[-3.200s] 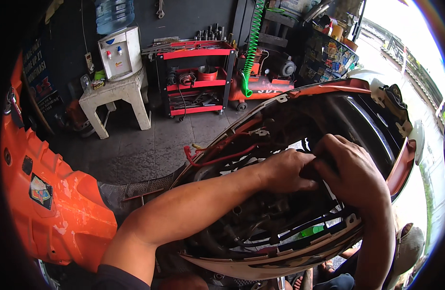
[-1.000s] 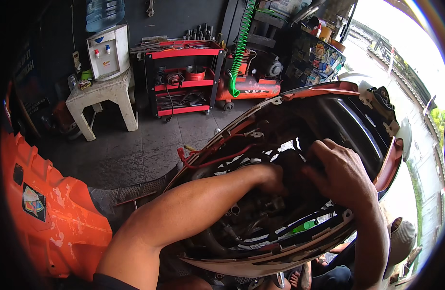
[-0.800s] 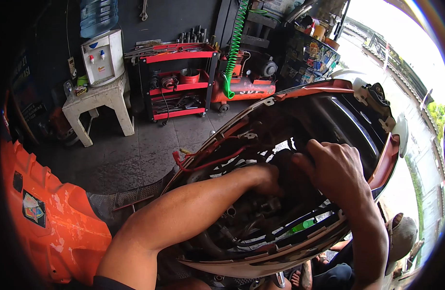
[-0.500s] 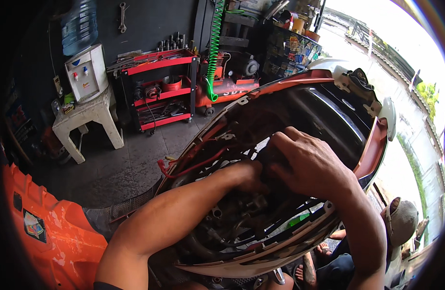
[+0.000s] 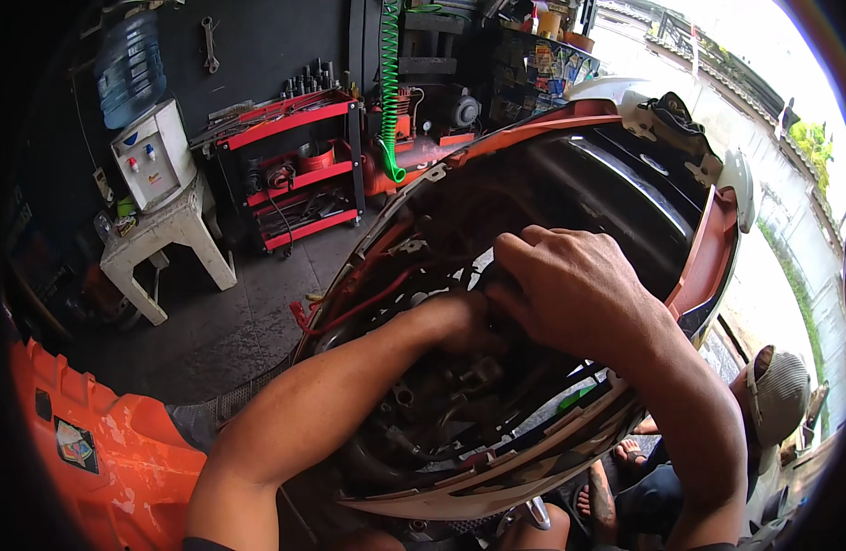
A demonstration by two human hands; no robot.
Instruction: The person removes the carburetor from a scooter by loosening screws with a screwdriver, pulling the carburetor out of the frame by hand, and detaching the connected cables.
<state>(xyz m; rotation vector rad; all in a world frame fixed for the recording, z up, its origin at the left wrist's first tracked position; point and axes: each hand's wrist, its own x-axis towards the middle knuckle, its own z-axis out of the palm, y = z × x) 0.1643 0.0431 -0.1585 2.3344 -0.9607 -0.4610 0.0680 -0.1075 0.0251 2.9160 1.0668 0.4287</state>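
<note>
A scooter's open engine bay (image 5: 441,404) lies below me, framed by body panels. Both my hands reach into its middle, close together. My left hand (image 5: 461,321) is sunk low among dark parts, its fingers hidden in shadow. Above and to the right of it, my right hand (image 5: 570,280) is bent at the wrist with fingers curled closed around something dark that I cannot make out. A red cable (image 5: 372,301) runs along the left side of the bay. Beyond my right hand is a glossy black rear section (image 5: 616,197) between reddish inner panels.
An orange plastic panel (image 5: 120,459) stands at lower left. A red tool cart (image 5: 290,174), a white stool (image 5: 170,234) with a water dispenser (image 5: 155,156), and a green coiled hose (image 5: 390,92) are farther back. Another person in a cap (image 5: 779,395) crouches at right.
The view has shifted slightly, moving the background left. My hands stay together inside the bay, with the right fingers still curled.
</note>
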